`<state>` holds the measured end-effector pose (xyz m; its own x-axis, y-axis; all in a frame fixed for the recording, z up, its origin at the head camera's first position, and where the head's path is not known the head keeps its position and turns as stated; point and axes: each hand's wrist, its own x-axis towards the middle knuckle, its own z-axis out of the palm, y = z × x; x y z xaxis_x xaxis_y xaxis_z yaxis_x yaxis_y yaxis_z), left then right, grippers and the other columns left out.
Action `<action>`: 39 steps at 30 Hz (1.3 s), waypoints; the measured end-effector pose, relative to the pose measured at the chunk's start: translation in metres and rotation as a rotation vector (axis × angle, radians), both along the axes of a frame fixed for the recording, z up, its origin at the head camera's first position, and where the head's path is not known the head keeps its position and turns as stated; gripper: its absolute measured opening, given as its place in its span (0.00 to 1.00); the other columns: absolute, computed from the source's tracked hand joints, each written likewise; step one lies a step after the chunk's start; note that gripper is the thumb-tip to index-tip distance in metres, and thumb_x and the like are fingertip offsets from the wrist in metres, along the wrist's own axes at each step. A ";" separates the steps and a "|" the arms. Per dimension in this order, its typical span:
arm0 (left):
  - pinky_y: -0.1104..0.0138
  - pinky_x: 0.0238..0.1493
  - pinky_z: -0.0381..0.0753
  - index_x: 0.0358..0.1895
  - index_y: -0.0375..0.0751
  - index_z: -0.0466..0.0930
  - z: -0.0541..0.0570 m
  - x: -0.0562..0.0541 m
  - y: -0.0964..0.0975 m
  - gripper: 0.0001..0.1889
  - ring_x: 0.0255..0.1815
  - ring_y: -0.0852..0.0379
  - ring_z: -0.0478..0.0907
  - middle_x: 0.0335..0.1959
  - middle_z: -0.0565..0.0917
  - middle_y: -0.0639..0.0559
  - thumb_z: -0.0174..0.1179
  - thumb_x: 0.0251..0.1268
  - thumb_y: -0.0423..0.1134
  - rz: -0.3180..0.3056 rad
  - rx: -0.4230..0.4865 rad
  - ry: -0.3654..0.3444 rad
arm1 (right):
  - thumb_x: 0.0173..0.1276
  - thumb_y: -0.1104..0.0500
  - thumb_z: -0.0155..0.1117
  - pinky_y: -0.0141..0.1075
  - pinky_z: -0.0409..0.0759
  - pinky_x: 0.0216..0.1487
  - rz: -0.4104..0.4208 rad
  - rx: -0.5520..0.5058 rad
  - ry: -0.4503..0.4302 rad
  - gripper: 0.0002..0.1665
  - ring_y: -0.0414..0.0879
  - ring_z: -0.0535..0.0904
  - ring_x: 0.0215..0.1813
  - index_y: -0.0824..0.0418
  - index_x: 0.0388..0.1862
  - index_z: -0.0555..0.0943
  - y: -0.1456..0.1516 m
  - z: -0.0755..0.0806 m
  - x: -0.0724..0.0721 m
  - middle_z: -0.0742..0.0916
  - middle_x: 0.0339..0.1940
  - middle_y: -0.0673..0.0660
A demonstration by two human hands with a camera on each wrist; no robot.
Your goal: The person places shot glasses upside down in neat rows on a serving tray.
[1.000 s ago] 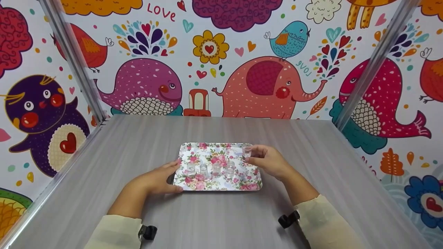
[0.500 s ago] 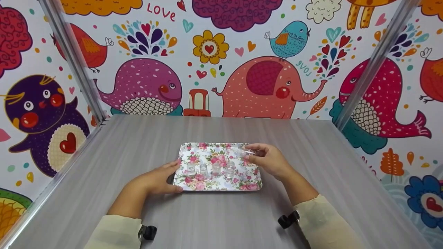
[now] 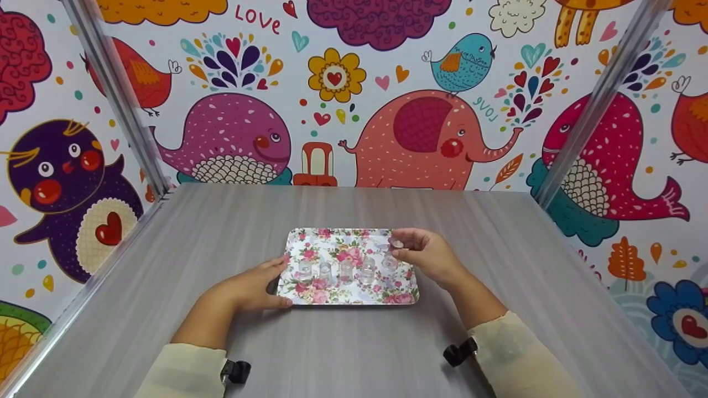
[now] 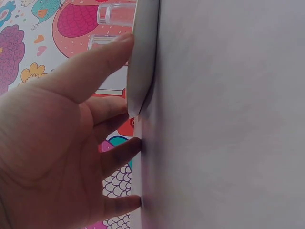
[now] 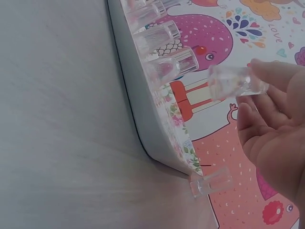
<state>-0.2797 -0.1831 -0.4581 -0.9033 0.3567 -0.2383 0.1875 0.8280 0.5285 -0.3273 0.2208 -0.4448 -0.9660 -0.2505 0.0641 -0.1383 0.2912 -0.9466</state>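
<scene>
A floral tray (image 3: 354,293) with pink roses lies on the table, its pale outer side showing in both wrist views. My left hand (image 3: 257,287) holds its left end; in the left wrist view the thumb (image 4: 107,55) touches the tray's edge (image 4: 143,62), and other fingertips reach the table. Several small clear plastic cups (image 3: 368,271) stand in a row on the tray. Above its right part, my right hand (image 3: 428,257) pinches another clear cup (image 5: 233,82) between thumb and fingers. A further clear cup (image 5: 211,182) appears by the tray's corner in the right wrist view, its base partly hidden.
The grey wood-grain table (image 3: 354,354) surrounds the tray. Behind it stands a wall (image 3: 238,132) printed with cartoon animals. Metal posts (image 3: 119,99) rise at the table's far corners. Both sleeves carry a black wrist device (image 3: 237,372).
The cup in my right hand has turned and its lower end has come nearer to me, toward the row's right end. My left hand and the tray have stayed put.
</scene>
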 end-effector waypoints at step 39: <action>0.34 0.85 0.56 0.87 0.42 0.55 0.001 0.001 0.001 0.54 0.89 0.31 0.52 0.90 0.53 0.45 0.75 0.65 0.57 -0.002 -0.007 0.000 | 0.74 0.53 0.74 0.46 0.85 0.70 -0.143 0.083 0.018 0.27 0.53 0.85 0.68 0.56 0.69 0.82 0.024 -0.001 -0.029 0.86 0.70 0.61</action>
<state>-0.2790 -0.1821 -0.4570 -0.9025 0.3573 -0.2405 0.1896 0.8310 0.5230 -0.3564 0.2451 -0.4454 -0.9911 -0.1157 0.0664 -0.1065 0.3861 -0.9163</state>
